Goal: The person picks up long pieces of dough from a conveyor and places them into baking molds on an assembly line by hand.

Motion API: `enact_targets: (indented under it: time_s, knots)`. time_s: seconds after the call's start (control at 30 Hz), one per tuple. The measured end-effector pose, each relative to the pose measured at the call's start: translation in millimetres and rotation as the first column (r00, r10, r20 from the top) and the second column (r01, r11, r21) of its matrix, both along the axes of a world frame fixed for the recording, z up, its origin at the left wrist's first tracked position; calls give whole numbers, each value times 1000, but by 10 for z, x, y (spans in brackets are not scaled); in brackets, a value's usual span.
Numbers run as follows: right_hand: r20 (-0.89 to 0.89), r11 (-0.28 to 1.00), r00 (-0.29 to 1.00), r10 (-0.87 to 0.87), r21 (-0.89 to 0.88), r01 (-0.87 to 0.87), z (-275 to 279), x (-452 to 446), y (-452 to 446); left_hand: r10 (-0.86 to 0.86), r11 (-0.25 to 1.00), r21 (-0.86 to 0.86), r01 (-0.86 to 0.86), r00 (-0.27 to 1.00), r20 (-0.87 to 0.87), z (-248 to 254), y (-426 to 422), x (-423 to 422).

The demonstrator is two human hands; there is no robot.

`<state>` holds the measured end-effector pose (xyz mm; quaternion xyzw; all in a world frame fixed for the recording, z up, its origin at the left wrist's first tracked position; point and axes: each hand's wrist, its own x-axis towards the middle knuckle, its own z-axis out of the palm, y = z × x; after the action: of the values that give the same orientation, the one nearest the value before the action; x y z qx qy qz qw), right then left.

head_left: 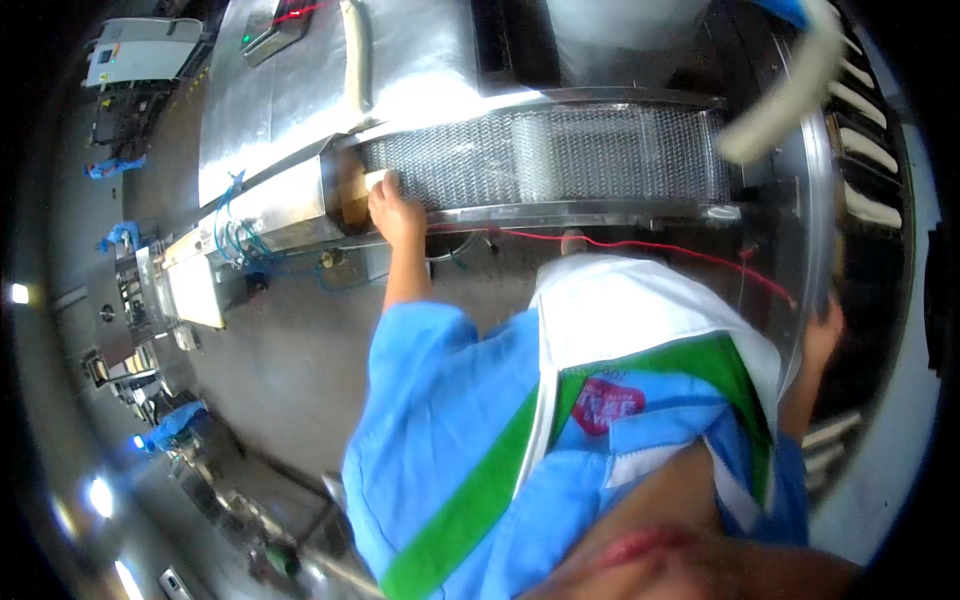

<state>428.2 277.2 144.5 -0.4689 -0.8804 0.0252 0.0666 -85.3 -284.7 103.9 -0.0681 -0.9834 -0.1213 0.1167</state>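
My left hand is at the left end of a metal mesh conveyor belt, its fingers closed on a small pale piece that looks like dough. Just beyond the fingertips is the opening of a long metal housing. My right hand is low at the right, beside the curved metal edge of the table and a dark tray; its fingers are blurred and partly hidden. Several pale dough strips lie on that tray.
A blurred dough strip hangs over the belt's right end, near a blue patch at the top. Another dough strip lies on the steel table by a small display box. A red cord runs along the conveyor's near side.
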Motion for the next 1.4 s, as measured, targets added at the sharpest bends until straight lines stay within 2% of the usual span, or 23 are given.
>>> enact_targets:
  time_s: [0.1,0.17,0.23,0.27,0.37,0.43,0.6,0.63,0.7,0.73,0.77,0.8,0.83,0.9,0.93,1.0,1.03,1.1,1.17,1.2,1.27,1.33,1.4]
  knots:
    - [52,998,998,-26,59,22,-50,66,-7,25,999,-25,-24,999,46,99,55,-7]
    - [9,998,1000,4,68,-5,-7,-4,-54,-6,962,-273,-4,999,-38,-145,-79,-203]
    - [-11,998,999,-50,40,51,194,9,-299,-194,919,-327,221,975,111,-285,-253,-354]
    - [-3,997,997,-72,-4,72,378,-195,-454,-94,805,-535,254,947,308,98,-33,-271]
    - [-55,997,995,-80,-6,80,431,-487,-629,-100,801,-527,283,932,349,-52,-134,-516]
    - [-119,980,984,-133,-164,113,420,-649,-587,-95,847,-454,276,919,382,-30,-161,-630]
    - [-198,997,979,-51,-65,39,487,-920,-671,-94,991,-80,111,977,190,798,59,-375]
    - [-224,996,974,-34,-89,14,550,-975,-725,-20,999,32,12,965,261,1212,215,-264]
    - [-349,972,937,5,-217,-86,562,-1131,-772,-205,956,234,176,973,103,1414,-38,-424]
    - [-386,949,923,4,-288,-125,502,-1196,-779,-168,980,102,171,985,-36,1632,-28,-370]
    - [-425,941,898,117,-241,-236,472,-1293,-789,-20,992,124,25,999,-42,1879,93,-280]
    - [-483,892,863,149,-311,-328,514,-1463,-817,-80,958,268,99,993,-83,2073,112,-216]
    - [-533,840,798,281,-265,-473,557,-1620,-822,5,950,311,27,995,-101,2483,600,239]
    - [-615,669,700,363,-351,-656,879,-1986,-932,-122,784,609,119,992,-37,2831,958,525]
    - [-676,587,623,394,-337,-737,893,-2165,-991,-127,784,607,128,991,-44,2914,1091,569]
    - [-635,494,525,567,-248,-833,1093,-2406,-1117,-365,505,753,423,895,-258,3013,1360,630]
    - [-640,499,518,568,-234,-835,1189,-2440,-1156,-367,499,749,435,890,-272,3060,1527,745]
    - [-604,564,502,619,-103,-820,1379,-2423,-1181,-553,-90,904,419,733,-395,3171,1929,984]
    - [-603,620,587,540,-187,-762,1506,-2302,-956,-681,-340,868,362,542,-492,3261,2278,1144]
    - [-577,739,595,560,22,-673,1467,-2205,-782,-711,-381,868,318,500,-495,3290,2482,1209]
    - [-485,808,646,589,331,-488,1707,-1736,-443,-783,-441,850,289,339,-522,3368,2930,1502]
    - [-444,878,759,476,281,-386,2042,-1285,-7,-825,-477,830,289,179,-536,3361,3369,1778]
    - [-409,880,820,401,420,-221,2248,-847,412,-822,-490,797,353,116,-557,3234,3807,2150]
